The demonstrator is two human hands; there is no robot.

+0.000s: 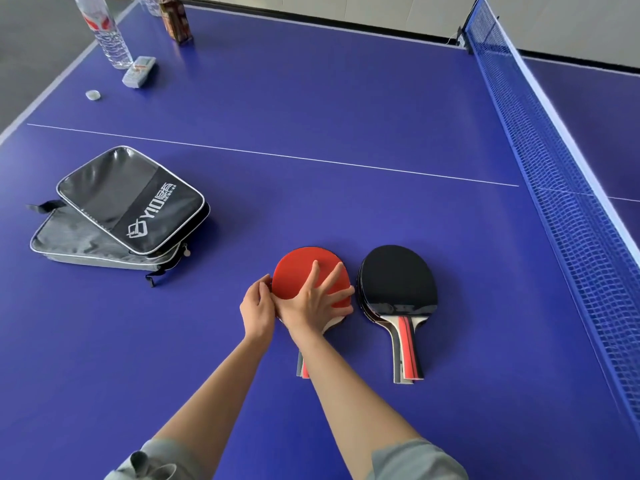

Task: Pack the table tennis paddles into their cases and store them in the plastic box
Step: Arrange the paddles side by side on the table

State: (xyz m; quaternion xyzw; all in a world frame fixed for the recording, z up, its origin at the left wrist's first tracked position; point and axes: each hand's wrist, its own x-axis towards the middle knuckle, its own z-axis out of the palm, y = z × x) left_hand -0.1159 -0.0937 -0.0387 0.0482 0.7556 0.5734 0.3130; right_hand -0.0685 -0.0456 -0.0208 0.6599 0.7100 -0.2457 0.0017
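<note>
A stack of paddles with a red face on top [298, 271] lies on the blue table [346, 133]. My right hand [317, 303] presses flat on the red face with fingers spread. My left hand [258, 306] pinches the stack's left edge. The handles show below my right wrist. To the right lies a second stack of paddles with a black face up [398, 282], handles pointing toward me. Two cases sit at the left: a black case [128, 199] lies on top of a grey case [79, 244]. No plastic box is in view.
The blue net [540, 161] runs along the right side. At the far left corner stand a water bottle [110, 32], a small packet [138, 71], a bottle cap [93, 95] and a brown carton [176, 22]. The table's left edge drops to the floor.
</note>
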